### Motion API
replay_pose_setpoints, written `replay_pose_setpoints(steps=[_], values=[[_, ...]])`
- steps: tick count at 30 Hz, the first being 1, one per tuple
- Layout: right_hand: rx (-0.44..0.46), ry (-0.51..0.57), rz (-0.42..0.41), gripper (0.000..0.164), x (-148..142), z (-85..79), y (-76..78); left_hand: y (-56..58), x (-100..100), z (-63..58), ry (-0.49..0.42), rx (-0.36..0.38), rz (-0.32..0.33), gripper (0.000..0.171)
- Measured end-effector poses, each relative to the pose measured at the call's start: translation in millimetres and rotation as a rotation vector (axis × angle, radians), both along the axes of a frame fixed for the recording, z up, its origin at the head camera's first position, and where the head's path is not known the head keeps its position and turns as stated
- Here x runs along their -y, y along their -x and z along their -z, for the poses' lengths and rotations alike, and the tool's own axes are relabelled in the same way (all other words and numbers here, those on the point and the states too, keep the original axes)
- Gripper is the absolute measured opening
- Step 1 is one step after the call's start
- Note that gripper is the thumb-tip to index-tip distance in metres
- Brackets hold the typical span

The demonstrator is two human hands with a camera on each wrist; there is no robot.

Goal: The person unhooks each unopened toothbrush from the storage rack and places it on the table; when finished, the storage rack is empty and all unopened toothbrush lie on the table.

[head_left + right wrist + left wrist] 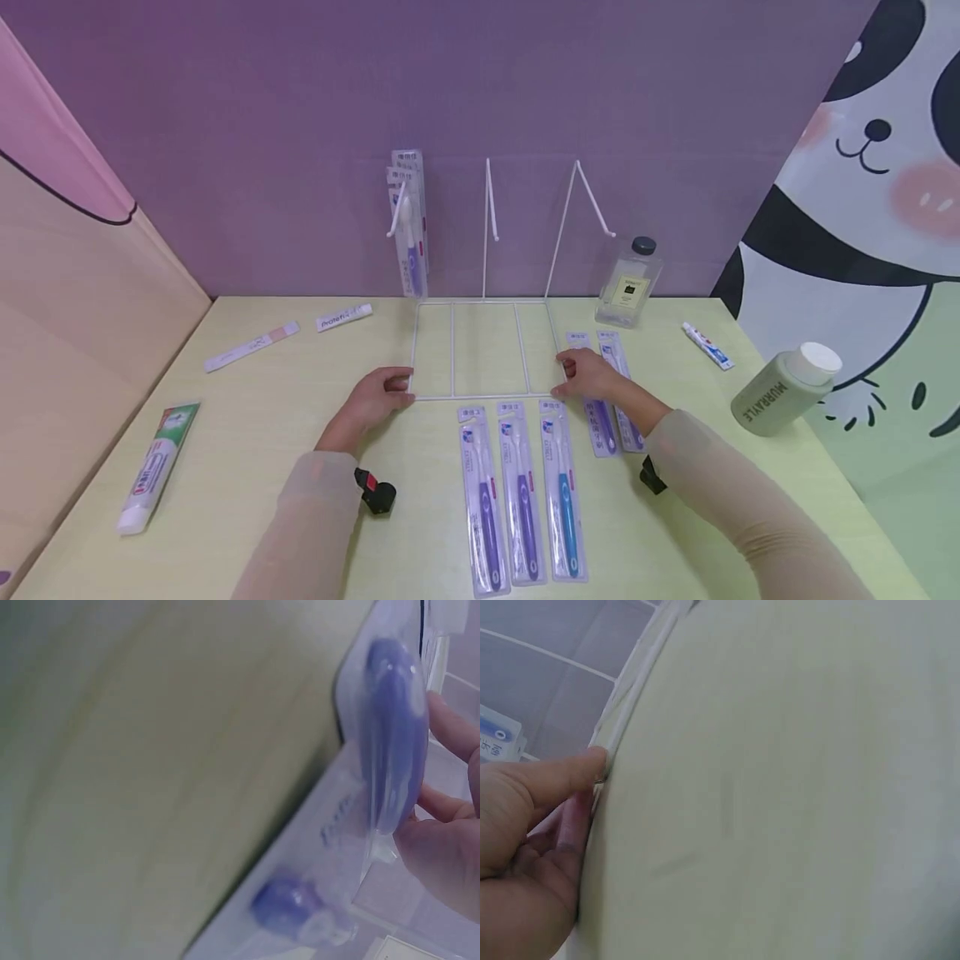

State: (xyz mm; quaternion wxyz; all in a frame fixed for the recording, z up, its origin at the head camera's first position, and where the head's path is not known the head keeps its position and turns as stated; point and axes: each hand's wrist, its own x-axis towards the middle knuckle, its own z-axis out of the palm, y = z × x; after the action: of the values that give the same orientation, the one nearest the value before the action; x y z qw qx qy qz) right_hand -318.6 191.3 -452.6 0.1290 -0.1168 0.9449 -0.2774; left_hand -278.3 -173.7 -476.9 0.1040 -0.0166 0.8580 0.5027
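Note:
A white wire display rack (485, 397) sits at the back of the table, its base flat and its hooks rising against the purple wall. My left hand (378, 394) pinches the left side wire near the front corner; the left wrist view shows thumb and finger (570, 776) at the wire. At the opposite front corner my right hand (588, 375) grips the frame. Packaged toothbrushes (407, 225) hang on the left hook. Two purple toothbrush packs (600, 427) lie beside and partly under the right wrist, and a purple handle (394, 735) partly hides the right fingers in the right wrist view.
Three toothbrush packs (522, 500) lie in front of the rack. To the left are a toothpaste tube (157, 471), a slim packet (252, 347) and a small tube (344, 317). On the right stand a clear bottle (628, 287), a tiny tube (707, 346) and a tilted-looking green bottle (780, 396).

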Motion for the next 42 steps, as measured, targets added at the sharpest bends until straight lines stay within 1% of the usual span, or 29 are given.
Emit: replay_pose_setpoints(steps=[2, 4, 6, 7, 9, 13, 16, 19, 22, 24, 28, 31, 33, 35, 37, 42], values=[[0.002, -0.009, -0.003, 0.071, 1, 1.1, 0.1, 0.7, 2, -2.6, 0.003, 0.012, 0.022, 0.045], [0.005, -0.009, -0.007, 0.071, 2, 1.5, -0.5, 3.9, 3, -7.2, -0.012, 0.02, 0.034, 0.045], [0.006, -0.01, -0.009, 0.071, 3, 1.2, -1.5, 9.6, 2, -16.2, -0.016, -0.016, 0.032, 0.044], [0.006, -0.014, -0.011, 0.071, 4, 1.0, -2.0, 13.4, 1, -22.4, -0.029, -0.057, 0.021, 0.044], [0.005, -0.021, -0.014, 0.071, 5, 0.4, -2.7, 22.3, -2, -37.0, -0.06, -0.155, -0.024, 0.043], [0.004, -0.035, -0.031, 0.071, 5, -1.2, -2.8, 43.9, -8, -66.4, -0.135, -0.395, -0.124, 0.044], [0.011, -0.046, -0.036, 0.071, 4, -1.9, -2.8, 58.0, -11, -83.0, -0.172, -0.506, -0.162, 0.05], [0.015, -0.063, -0.035, 0.072, 4, -2.4, -2.8, 67.5, -13, -96.4, -0.192, -0.559, -0.177, 0.057], [0.017, -0.074, -0.031, 0.072, 3, -3.3, -3.0, 74.9, -15, -106.5, -0.223, -0.566, -0.179, 0.062], [0.012, -0.071, -0.038, 0.072, 3, -3.7, -2.8, 78.5, -17, -112.4, -0.265, -0.568, -0.173, 0.063], [0.016, -0.052, -0.039, 0.071, 5, -3.1, -2.3, 83.4, -21, -118.5, -0.364, -0.525, -0.161, 0.062], [0.029, -0.047, -0.034, 0.071, 6, -2.1, -1.5, 84.3, -25, -117.9, -0.382, -0.503, -0.185, 0.061], [0.029, -0.049, -0.035, 0.071, 6, -2.3, -0.9, 84.2, -27, -115.9, -0.385, -0.509, -0.196, 0.06], [0.024, -0.055, -0.029, 0.072, 5, -3.0, -0.4, 84.3, -31, -113.6, -0.389, -0.532, -0.191, 0.06], [0.018, -0.055, -0.026, 0.072, 5, -3.7, -0.2, 83.9, -35, -112.1, -0.402, -0.55, -0.165, 0.061], [0.013, -0.05, -0.026, 0.072, 3, -5.3, -0.2, 82.1, -41, -109.3, -0.374, -0.579, -0.12, 0.058]])
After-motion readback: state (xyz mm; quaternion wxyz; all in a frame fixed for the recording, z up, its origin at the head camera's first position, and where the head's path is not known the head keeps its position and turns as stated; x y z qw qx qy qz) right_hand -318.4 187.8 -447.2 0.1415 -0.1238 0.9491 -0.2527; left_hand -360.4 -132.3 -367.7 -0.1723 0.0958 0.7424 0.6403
